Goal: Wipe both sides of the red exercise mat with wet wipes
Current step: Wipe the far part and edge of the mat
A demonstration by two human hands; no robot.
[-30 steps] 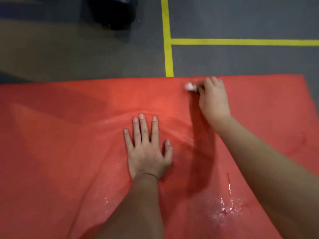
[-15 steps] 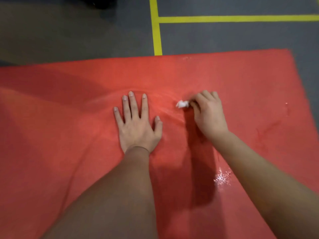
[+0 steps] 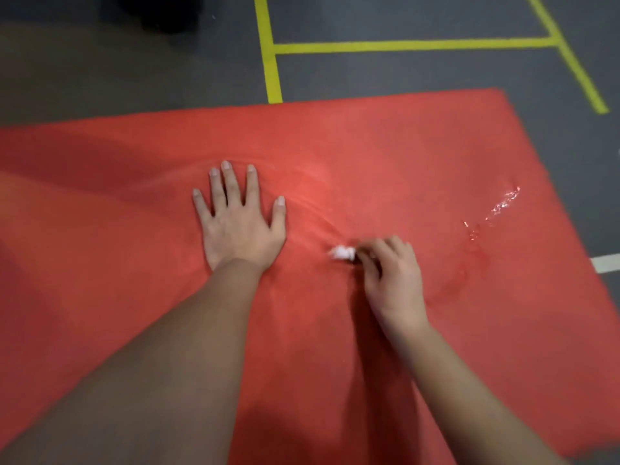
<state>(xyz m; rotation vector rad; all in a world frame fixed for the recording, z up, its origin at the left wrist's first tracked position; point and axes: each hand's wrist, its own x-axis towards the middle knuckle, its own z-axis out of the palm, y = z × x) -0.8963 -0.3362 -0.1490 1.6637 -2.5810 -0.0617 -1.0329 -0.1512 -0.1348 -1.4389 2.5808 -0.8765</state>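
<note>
The red exercise mat (image 3: 402, 146) fills most of my view, flat on the grey floor (image 3: 419, 78), with its long axis running left to right. Its right end is in sight and its left part runs out of the picture. Yellow tape lines (image 3: 402, 47) cross the floor beyond the far edge, a dark object (image 3: 161, 11) that I cannot identify stands far left, and a white mark (image 3: 607, 263) shows on the floor by the right edge. The left hand (image 3: 240, 226) lies palm down on the mat's middle, fingers spread and straight, pressing. Shallow ripples in the surface curve from it toward the right hand (image 3: 392, 280), which sits nearer and to the right, blurred, its fingers curled round a bunched white wet wipe (image 3: 342, 253). The wipe pokes out on the hand's left side, touching the mat, between the two hands and just beside the left thumb. I judge the right hand alone placed to wipe. A stroke leftward would meet the bracing left hand. A wet streak (image 3: 501, 204) glints farther right, near the right edge.
</note>
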